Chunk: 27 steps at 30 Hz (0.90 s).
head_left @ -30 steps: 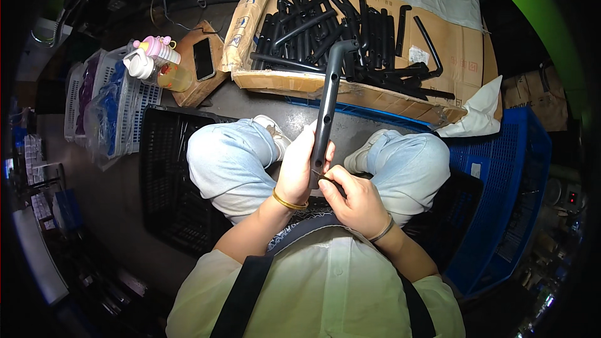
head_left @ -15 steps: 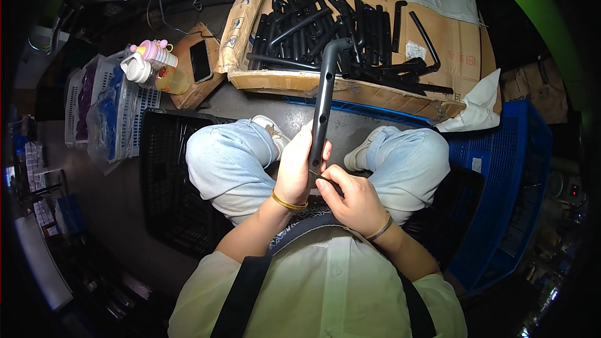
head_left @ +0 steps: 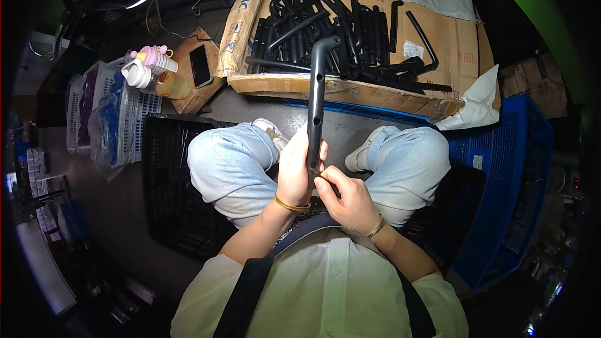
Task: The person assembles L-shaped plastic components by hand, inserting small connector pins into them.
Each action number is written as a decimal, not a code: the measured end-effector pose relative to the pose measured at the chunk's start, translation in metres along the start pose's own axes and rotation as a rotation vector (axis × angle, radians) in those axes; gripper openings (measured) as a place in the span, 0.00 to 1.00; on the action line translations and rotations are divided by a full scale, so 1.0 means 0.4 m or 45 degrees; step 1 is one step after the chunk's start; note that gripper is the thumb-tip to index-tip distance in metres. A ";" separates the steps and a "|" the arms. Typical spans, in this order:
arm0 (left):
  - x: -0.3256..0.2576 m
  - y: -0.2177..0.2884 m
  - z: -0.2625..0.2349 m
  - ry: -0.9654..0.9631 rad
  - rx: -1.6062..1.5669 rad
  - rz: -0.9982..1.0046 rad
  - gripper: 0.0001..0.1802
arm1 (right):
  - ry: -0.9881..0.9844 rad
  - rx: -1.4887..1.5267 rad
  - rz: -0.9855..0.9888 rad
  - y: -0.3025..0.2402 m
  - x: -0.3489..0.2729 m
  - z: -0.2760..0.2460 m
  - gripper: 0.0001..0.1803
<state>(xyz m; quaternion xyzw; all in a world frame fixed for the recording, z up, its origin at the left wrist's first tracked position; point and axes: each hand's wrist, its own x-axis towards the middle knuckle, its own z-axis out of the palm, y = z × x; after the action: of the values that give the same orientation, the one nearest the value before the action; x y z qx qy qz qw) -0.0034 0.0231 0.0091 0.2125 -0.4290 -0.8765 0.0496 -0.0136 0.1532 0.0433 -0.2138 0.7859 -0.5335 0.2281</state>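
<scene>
From the head view, I see the left hand (head_left: pixel 295 166) with its grip curled around the lower part of a black tube (head_left: pixel 315 100), bent end pointing away, seemingly to steady it. The right hand (head_left: pixel 352 201) has its grip pinched on a small dark thing (head_left: pixel 322 177) at the near end, too small to identify. Beyond, more black tubes (head_left: pixel 300 31) lie heaped on cardboard (head_left: pixel 460 75); a phone (head_left: pixel 201 66) rests on a wooden board (head_left: pixel 186 97) leftward, a blue crate (head_left: pixel 532 150) stands right.

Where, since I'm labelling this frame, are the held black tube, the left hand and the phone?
Held black tube (head_left: pixel 317 99), head view: middle of its long shaft.
Left hand (head_left: pixel 293 168), head view: its middle.
Phone (head_left: pixel 201 67), head view: its dark screen.
</scene>
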 end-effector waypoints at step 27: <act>0.002 0.001 -0.011 0.000 -0.121 -0.191 0.18 | -0.034 0.023 0.016 -0.006 -0.003 0.000 0.07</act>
<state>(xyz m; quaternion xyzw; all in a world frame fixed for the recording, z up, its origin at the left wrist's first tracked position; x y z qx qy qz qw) -0.0025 0.0194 0.0070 0.2416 -0.3699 -0.8971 -0.0063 -0.0127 0.1531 0.0458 -0.2140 0.7793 -0.5362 0.2438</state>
